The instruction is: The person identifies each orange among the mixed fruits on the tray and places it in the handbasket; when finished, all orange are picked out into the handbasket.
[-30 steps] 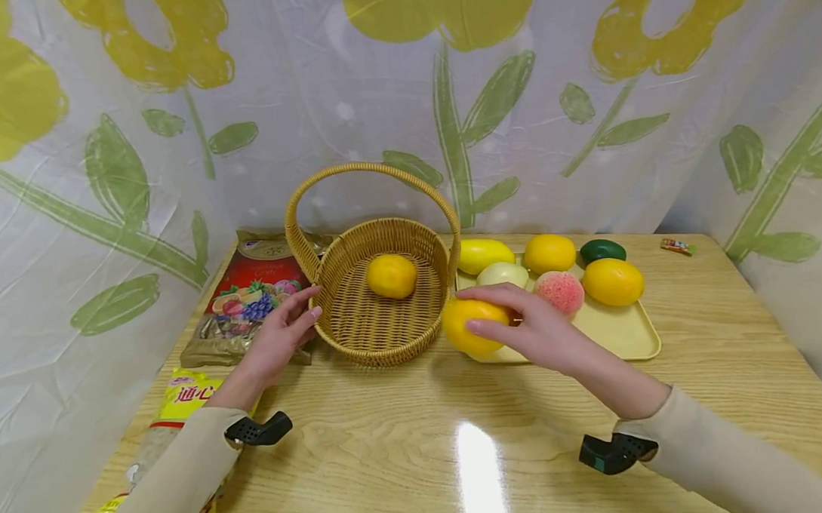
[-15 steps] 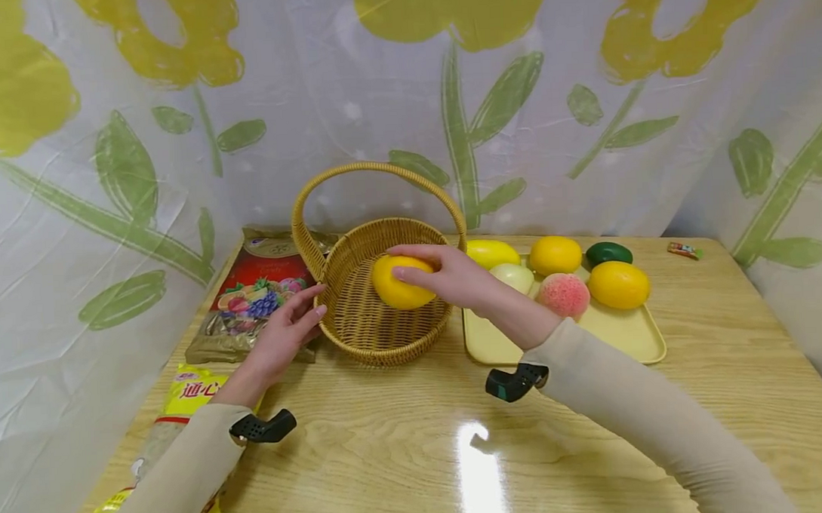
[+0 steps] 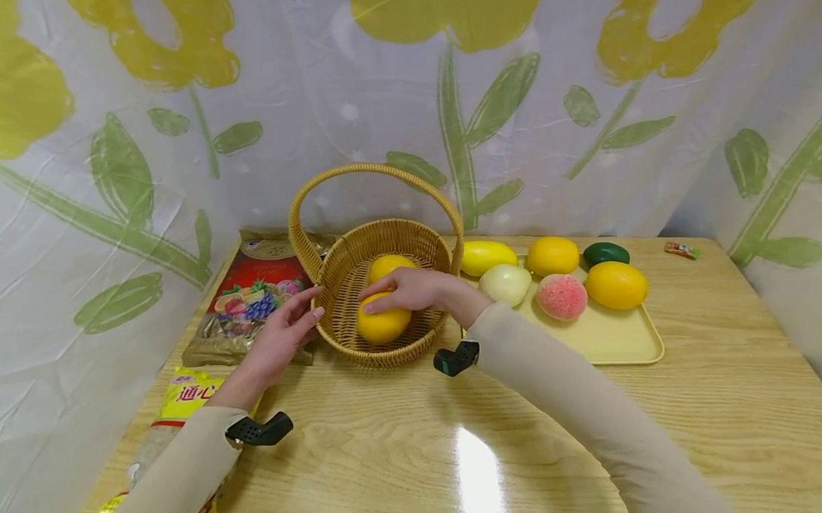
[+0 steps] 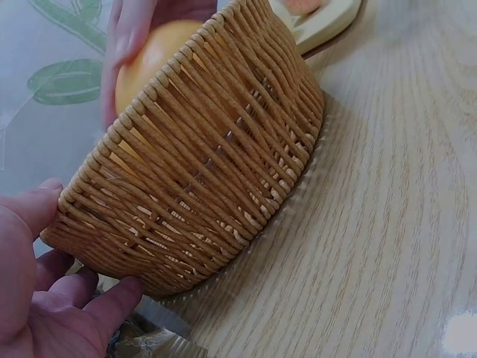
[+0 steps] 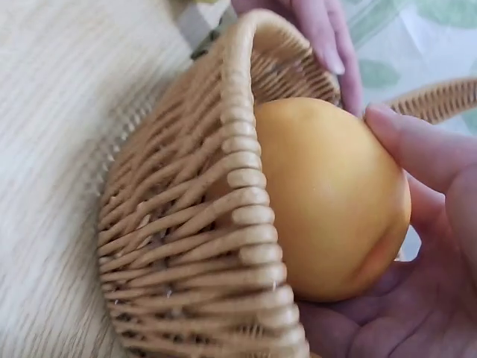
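Hands: two, left hand (image 3: 286, 335) and right hand (image 3: 419, 286). Wicker basket (image 3: 360, 353): one. Tray (image 3: 604, 344): one. Fruits: eight.
- Yellow-orange fruits (image 3: 381, 329): two in basket
- Yellow to orange fruits (image 3: 617, 285) at tray: three
- Pale green fruit (image 3: 506, 285): one
- Pink fruit (image 3: 561, 297): one
- Dark green fruit (image 3: 606, 253): one

Printed bags (image 3: 259, 292): two. Small wrapped packet (image 3: 682, 250): one.

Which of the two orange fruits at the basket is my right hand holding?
The nearer orange fruit, at the front of the wicker basket: your right hand grips it. The other fruit lies behind it.
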Demonstrator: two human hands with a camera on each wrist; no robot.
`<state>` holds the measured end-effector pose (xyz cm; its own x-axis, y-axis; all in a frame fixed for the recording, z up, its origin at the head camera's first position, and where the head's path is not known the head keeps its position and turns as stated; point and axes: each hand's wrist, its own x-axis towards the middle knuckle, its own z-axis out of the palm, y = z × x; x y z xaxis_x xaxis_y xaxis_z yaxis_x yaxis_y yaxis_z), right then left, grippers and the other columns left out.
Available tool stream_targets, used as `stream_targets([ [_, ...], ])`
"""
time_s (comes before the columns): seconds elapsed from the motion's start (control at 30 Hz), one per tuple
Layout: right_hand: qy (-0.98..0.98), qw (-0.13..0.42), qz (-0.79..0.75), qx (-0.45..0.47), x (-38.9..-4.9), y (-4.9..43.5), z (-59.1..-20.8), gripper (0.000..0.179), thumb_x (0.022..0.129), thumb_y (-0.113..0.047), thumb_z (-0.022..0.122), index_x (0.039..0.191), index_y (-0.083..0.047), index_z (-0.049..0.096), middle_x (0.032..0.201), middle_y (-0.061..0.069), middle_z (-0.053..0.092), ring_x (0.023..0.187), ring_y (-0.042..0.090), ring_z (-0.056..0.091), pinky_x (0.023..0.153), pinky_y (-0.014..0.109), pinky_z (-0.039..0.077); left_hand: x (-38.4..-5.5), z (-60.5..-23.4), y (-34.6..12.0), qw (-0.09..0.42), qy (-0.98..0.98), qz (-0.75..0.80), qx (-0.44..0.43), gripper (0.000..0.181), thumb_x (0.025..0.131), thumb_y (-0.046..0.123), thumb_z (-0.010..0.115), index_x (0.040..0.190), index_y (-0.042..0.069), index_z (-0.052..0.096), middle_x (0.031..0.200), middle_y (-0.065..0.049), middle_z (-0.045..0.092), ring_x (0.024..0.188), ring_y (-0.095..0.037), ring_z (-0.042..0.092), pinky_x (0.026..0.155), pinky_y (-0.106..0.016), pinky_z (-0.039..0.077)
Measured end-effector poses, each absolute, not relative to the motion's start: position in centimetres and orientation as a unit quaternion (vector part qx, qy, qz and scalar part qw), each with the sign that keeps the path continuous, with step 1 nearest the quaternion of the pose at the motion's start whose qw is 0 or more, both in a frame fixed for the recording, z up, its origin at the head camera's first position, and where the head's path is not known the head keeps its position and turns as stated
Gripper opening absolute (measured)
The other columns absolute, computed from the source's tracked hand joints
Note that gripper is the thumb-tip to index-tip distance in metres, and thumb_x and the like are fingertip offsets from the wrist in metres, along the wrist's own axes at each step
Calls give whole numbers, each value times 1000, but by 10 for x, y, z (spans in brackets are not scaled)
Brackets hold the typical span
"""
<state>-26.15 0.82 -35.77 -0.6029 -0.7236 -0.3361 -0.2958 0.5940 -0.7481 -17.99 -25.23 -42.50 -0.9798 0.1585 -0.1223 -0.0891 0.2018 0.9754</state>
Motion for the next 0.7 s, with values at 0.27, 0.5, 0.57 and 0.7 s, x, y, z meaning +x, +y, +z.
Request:
stream_targets([
  [0.27, 852, 270, -378, -240, -284, -8, -364, 48, 95, -37, 64, 140, -22, 57, 150, 6, 43, 139, 22, 36, 112, 36, 32, -181, -425, -253, 102, 767, 633, 23, 61, 101, 38, 52, 154, 15, 31, 159, -9, 26, 142, -28, 32, 109, -47, 36],
  [0.5, 817, 245, -497, -159, -288, -23, -371, 47, 92, -30, 69, 137, -22, 60, 147, 5, 47, 136, 22, 39, 109, 36, 36, -180, -424, -252, 104, 764, 637, 25, 61, 102, 37, 51, 155, 15, 29, 159, -9, 25, 142, -28, 31, 109, -48, 35],
  [0.57, 799, 239, -535, -135, -286, -29, -375, 47, 91, -28, 71, 136, -20, 61, 145, 4, 49, 135, 22, 41, 108, 35, 38, -180, -424, -253, 104, 763, 637, 25, 61, 102, 37, 51, 154, 14, 29, 159, -9, 25, 142, -28, 31, 109, -48, 36],
  [0.7, 782, 225, -570, -110, -283, -41, -381, 46, 91, -24, 72, 135, -17, 62, 144, 5, 51, 133, 23, 43, 107, 36, 39, -180, -424, -253, 104, 763, 638, 25, 62, 102, 38, 51, 155, 14, 29, 159, -9, 25, 142, -29, 31, 109, -48, 36],
])
